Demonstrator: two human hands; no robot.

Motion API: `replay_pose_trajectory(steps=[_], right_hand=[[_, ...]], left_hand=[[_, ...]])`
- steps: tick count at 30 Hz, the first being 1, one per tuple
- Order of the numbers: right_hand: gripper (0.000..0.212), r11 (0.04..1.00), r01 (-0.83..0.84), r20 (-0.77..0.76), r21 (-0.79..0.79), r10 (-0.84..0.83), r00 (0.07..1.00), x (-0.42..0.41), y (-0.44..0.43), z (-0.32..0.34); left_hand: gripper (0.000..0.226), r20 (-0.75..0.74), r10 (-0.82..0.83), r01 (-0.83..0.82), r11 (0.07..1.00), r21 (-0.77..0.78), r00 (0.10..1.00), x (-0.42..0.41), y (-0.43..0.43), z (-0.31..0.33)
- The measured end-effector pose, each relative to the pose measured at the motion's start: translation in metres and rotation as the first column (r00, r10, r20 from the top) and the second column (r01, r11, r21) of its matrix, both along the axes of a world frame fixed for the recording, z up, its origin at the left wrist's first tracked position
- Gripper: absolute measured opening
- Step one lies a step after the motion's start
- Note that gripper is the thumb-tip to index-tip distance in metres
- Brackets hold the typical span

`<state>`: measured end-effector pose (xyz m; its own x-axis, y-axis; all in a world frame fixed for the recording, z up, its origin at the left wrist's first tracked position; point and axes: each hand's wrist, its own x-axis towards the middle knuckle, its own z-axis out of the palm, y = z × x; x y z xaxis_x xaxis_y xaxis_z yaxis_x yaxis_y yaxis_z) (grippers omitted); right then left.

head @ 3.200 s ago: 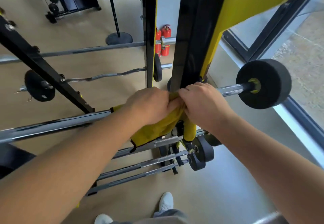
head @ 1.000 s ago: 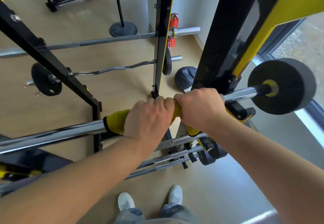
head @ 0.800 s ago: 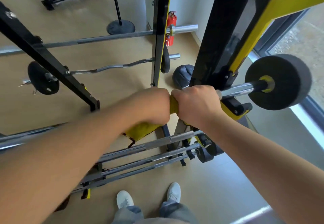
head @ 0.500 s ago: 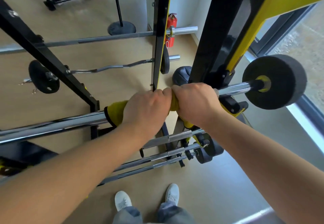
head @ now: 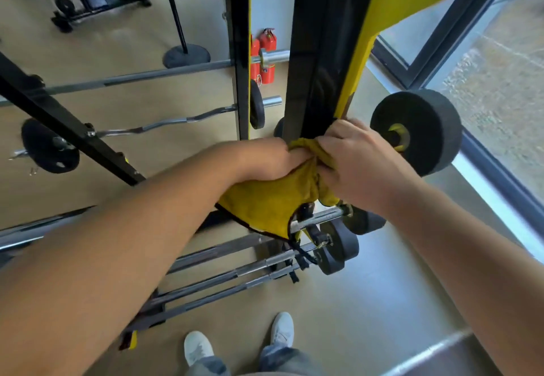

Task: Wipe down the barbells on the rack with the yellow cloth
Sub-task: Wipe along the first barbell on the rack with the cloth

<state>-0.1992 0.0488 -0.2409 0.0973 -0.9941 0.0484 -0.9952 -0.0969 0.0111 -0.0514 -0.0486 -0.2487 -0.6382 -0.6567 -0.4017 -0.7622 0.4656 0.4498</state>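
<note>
Both hands grip the yellow cloth [head: 266, 201] bunched around a chrome barbell at chest height, close to the rack's black and yellow upright [head: 321, 60]. My left hand [head: 265, 159] holds the cloth's left part, and a loose flap hangs below it. My right hand [head: 353, 160] clutches the cloth beside the black weight plate [head: 424, 131] at the bar's right end. The bar's shaft [head: 20, 235] shows only at the far left; my arms hide the rest. Several more barbells [head: 223, 275] lie on lower pegs.
A curl bar [head: 164, 126] with a plate and a straight bar [head: 141, 76] rest on the rack's far side. A red fire extinguisher [head: 267, 51] stands by the wall. A fan stand base [head: 187, 56] sits behind. A glass door [head: 485, 81] is to the right.
Both hands have slid right along the bar toward the upright and plate. The cloth, wrapped tight around the bar half a second ago, now hangs in a loose flap below my left hand.
</note>
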Motion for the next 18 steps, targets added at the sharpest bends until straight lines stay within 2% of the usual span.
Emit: replay_pose_trajectory(steps=[1, 2, 3, 4, 5, 7, 9, 11, 12, 14, 15, 16, 17, 18], right_hand=[[0.036, 1.000, -0.004, 0.013, -0.004, 0.004, 1.000, 0.001, 0.000, 0.001], [0.037, 1.000, -0.020, 0.034, -0.016, 0.021, 0.999, -0.001, 0.000, 0.001], [0.041, 0.999, -0.029, 0.049, -0.021, 0.030, 0.998, -0.005, 0.001, 0.003], [0.045, 0.999, -0.038, 0.064, -0.020, 0.039, 0.997, -0.009, 0.002, 0.004], [0.046, 0.999, -0.040, 0.067, -0.021, 0.041, 0.997, -0.012, 0.003, 0.006], [0.035, 0.996, -0.080, 0.083, -0.046, 0.084, 0.993, -0.015, 0.004, 0.006], [0.030, 0.987, -0.140, 0.133, -0.085, 0.150, 0.980, -0.018, 0.002, 0.003], [0.024, 0.981, -0.168, 0.175, -0.099, 0.183, 0.967, -0.020, 0.000, -0.002], [0.021, 0.980, -0.169, 0.168, -0.104, 0.185, 0.968, -0.021, -0.001, -0.004], [0.016, 0.981, -0.166, 0.145, -0.105, 0.180, 0.973, -0.021, -0.004, -0.008], [0.016, 0.982, -0.160, 0.153, -0.099, 0.174, 0.973, -0.021, -0.005, -0.009], [0.017, 0.984, -0.155, 0.164, -0.086, 0.167, 0.972, -0.021, -0.007, -0.009], [0.017, 0.985, -0.156, 0.161, -0.075, 0.166, 0.973, -0.021, -0.008, -0.008], [0.016, 0.983, -0.167, 0.147, -0.077, 0.177, 0.973, -0.022, -0.009, -0.007]], left_hand=[[0.048, 0.009, -0.014, 0.015, 0.998, -0.066, 1.000, 0.000, 0.002, -0.001], [0.042, 0.027, -0.026, 0.032, 0.967, -0.252, 0.999, 0.003, 0.009, -0.007], [0.034, 0.048, -0.018, 0.040, 0.855, -0.518, 0.999, 0.009, 0.024, -0.017], [0.025, 0.093, -0.007, 0.070, 0.715, -0.696, 0.996, 0.012, 0.043, -0.027], [0.022, 0.132, 0.010, 0.097, 0.616, -0.781, 0.991, 0.013, 0.061, -0.033], [0.021, 0.132, 0.030, 0.092, 0.571, -0.816, 0.991, 0.008, 0.069, -0.040], [0.024, 0.123, 0.038, 0.072, 0.630, -0.773, 0.992, 0.000, 0.053, -0.031], [0.040, 0.107, -0.062, 0.119, 0.732, -0.671, 0.992, -0.003, 0.035, -0.022], [0.045, 0.101, -0.103, 0.142, 0.828, -0.543, 0.990, -0.003, 0.026, -0.014], [0.045, 0.053, -0.113, 0.119, 0.983, -0.141, 0.992, -0.005, 0.010, 0.002], [0.043, 0.023, -0.074, 0.074, 0.997, 0.030, 0.997, -0.007, 0.005, 0.009], [0.044, 0.007, -0.033, 0.032, 0.992, 0.121, 0.999, -0.008, 0.002, 0.012], [0.045, 0.000, -0.005, 0.005, 0.992, 0.130, 1.000, -0.009, 0.002, 0.012], [0.046, -0.002, 0.001, -0.001, 0.999, 0.047, 1.000, -0.009, 0.005, 0.010]])
